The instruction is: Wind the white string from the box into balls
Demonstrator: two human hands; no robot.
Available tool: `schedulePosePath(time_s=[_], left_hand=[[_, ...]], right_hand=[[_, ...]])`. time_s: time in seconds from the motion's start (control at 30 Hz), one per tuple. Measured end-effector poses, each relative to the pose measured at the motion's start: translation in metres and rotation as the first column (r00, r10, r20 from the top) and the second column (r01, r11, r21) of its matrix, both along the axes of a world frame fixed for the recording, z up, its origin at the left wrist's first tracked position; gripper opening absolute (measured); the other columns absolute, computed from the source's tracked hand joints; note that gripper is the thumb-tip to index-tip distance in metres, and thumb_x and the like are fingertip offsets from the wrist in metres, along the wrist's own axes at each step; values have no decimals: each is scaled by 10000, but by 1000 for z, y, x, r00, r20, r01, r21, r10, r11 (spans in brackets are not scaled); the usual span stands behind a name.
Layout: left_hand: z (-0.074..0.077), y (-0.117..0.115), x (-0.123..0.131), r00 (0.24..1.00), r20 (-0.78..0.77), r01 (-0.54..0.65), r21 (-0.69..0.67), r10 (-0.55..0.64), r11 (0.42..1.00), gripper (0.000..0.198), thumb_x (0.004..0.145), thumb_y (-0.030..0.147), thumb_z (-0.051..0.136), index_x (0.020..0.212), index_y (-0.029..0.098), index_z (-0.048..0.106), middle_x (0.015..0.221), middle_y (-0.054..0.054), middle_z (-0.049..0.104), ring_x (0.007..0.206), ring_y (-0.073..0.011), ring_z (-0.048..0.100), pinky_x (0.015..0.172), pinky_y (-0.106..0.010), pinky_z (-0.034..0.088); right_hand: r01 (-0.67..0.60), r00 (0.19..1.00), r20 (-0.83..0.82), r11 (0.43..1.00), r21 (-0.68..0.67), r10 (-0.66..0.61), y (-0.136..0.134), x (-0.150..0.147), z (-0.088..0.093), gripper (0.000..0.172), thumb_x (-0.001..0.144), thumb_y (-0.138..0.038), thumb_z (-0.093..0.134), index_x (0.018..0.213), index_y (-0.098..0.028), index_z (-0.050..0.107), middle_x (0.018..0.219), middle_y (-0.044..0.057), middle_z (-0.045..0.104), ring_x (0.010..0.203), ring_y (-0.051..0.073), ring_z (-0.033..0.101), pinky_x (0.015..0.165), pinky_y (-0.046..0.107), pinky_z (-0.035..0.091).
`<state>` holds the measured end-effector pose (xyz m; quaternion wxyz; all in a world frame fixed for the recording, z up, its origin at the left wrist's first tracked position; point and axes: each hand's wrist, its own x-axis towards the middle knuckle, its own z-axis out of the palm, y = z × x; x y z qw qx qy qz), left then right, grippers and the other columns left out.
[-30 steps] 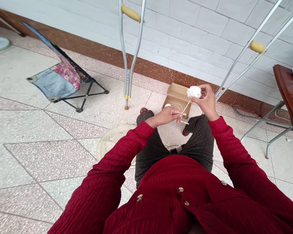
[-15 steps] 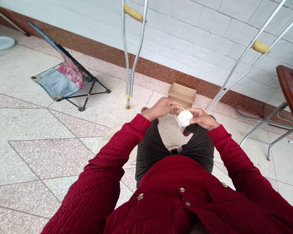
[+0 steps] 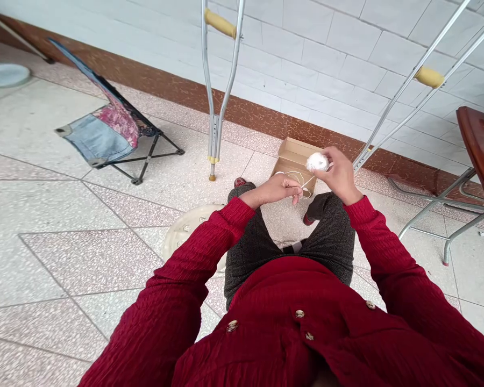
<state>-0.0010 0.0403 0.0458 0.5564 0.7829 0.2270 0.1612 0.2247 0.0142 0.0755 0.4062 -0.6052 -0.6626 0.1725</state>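
Note:
A white ball of yarn (image 3: 317, 162) is gripped between the fingers and thumb of my right hand (image 3: 341, 174). My left hand (image 3: 277, 189), lower and to the left, pinches the pale yarn strand (image 3: 306, 183) that runs up toward the ball. Loose loops of the strand hang about my left fingers. Both hands are over an open cardboard box (image 3: 298, 148) on the floor between my feet and the wall. My left hand hides part of the box, and its inside shows only in part.
One metal crutch (image 3: 214, 129) with a yellow grip leans on the wall ahead, another crutch (image 3: 391, 110) to the right. A folding chair (image 3: 100, 134) stands at left, a brown-seated chair (image 3: 482, 161) at right. A pale round stool or lid (image 3: 177, 231) is by my left leg.
My right hand has lifted the ball up and to the right, away from my left hand. The strand between them is now drawn out, and my left hand has dropped slightly.

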Motion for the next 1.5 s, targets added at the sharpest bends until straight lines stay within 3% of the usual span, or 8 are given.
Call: schedulePosePath(time_s=[0.1, 0.2, 0.3, 0.4, 0.93, 1.13, 1.3, 1.5], left_hand=[[6, 6, -4, 998, -49, -33, 89, 37, 996, 302, 895, 316, 597, 680, 146, 722, 662, -6, 679, 607, -106, 553, 631, -238, 390], [6, 11, -8, 996, -69, -38, 175, 51, 984, 226, 856, 251, 603, 707, 148, 738, 636, 8, 666, 577, -98, 528, 609, -233, 364], [5, 12, -12, 999, -41, -25, 209, 34, 978, 190, 851, 256, 617, 761, 163, 756, 707, -5, 712, 648, -116, 591, 655, -231, 403], [5, 11, -14, 1000, -1, -22, 220, 23, 975, 201, 881, 301, 616, 825, 179, 766, 771, -20, 738, 692, -130, 620, 684, -237, 423], [15, 1, -17, 996, -14, -87, 240, 94, 967, 278, 942, 255, 489, 807, 168, 716, 757, -2, 702, 688, -129, 602, 678, -236, 413], [4, 1, -30, 981, -45, -171, 246, 187, 954, 276, 932, 277, 509, 766, 168, 701, 663, 15, 662, 621, -117, 570, 640, -235, 403], [0, -15, -26, 971, 180, -154, -43, 160, 987, 444, 1011, 432, 423, 786, 157, 689, 719, -28, 690, 770, -143, 655, 828, -279, 480], [-13, -16, -30, 950, 151, -236, -228, 274, 945, 354, 874, 422, 667, 642, 154, 670, 590, -18, 643, 643, -139, 633, 732, -280, 502]], right_hand=[[-127, 988, 64, 971, -203, 143, -6, -3, -14, 437, 599, -157, 785, 1029, -200, 721, 1006, 61, 677, 931, 263, 609, 897, 444, 474], [-407, 912, -263, 779, -477, 316, -13, 2, -25, 418, 583, -192, 823, 994, -193, 753, 920, 25, 714, 834, 209, 634, 827, 377, 489], [-647, 736, -627, 539, -539, 256, -19, 11, -29, 471, 613, -232, 846, 1074, -206, 751, 960, 16, 747, 833, 170, 668, 788, 311, 506], [-751, 583, -799, 473, -461, 148, -25, 16, -30, 499, 610, -203, 857, 1097, -200, 748, 990, 20, 763, 829, 151, 690, 781, 275, 526], [-736, 395, -916, 574, -361, -69, -33, 11, -45, 508, 488, -188, 805, 992, -190, 742, 894, 22, 767, 742, 165, 679, 731, 285, 536], [-668, 372, -928, 689, -280, -17, -35, 18, -41, 584, 454, -260, 750, 1033, -205, 701, 1030, 67, 753, 993, 276, 687, 937, 445, 523], [-587, 353, -932, 758, -284, -76, -31, 16, -38, 568, 486, -284, 732, 1048, -231, 670, 1104, 65, 735, 1088, 306, 659, 974, 510, 522], [-626, 325, -944, 737, -254, -49, -37, 16, -36, 600, 525, -370, 775, 1090, -215, 644, 1044, 86, 747, 1105, 328, 666, 944, 539, 549]])
